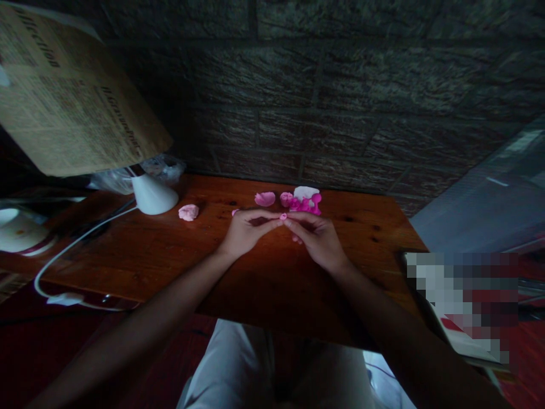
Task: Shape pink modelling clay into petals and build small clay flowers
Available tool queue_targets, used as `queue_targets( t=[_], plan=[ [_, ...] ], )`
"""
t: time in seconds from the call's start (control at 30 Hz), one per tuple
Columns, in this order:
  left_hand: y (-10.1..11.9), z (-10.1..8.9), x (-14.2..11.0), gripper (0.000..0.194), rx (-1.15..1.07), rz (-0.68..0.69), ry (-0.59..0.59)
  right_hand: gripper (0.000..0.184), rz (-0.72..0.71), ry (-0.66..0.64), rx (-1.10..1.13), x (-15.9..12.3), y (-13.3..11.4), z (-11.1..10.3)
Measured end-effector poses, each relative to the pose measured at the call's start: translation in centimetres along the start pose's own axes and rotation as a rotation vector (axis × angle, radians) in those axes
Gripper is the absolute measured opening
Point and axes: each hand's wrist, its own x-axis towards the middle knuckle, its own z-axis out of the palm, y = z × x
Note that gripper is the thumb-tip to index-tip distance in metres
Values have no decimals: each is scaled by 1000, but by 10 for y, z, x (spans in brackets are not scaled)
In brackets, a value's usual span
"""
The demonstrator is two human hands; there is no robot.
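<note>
A small piece of pink clay [283,216] is pinched between the fingertips of both hands, above the wooden table. My left hand [250,230] grips it from the left with thumb and forefinger. From the right, my right hand [317,234] holds the same piece, its lower fingers curled under. Just behind the hands lie a flat pink clay disc [264,198], a pink lump [286,199], a bright magenta shaped piece [305,204] and a white flattened piece [306,192]. A bit of pink shows behind my left hand, mostly hidden.
A pale pink lump [188,212] sits left, by the white lamp base [155,194] with its newspaper-print shade [80,96]. The lamp's white cord [63,244] hangs over the front edge. A white cup [21,230] stands far left. A stone wall [340,96] borders the table [191,255].
</note>
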Motion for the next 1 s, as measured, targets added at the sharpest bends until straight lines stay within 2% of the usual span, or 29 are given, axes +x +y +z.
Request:
queue_targets(
  t=[0.37,0.53,1.0],
  plan=[
    [1,1,-2,18,13,7,27,29,49,9,88,-1,3,4],
    [2,0,-3,20,-5,-66,-24,33,61,78,124,0,1,7],
    [4,3,-1,25,-22,-84,21,43,103,86,203,-3,-1,17]
  ],
)
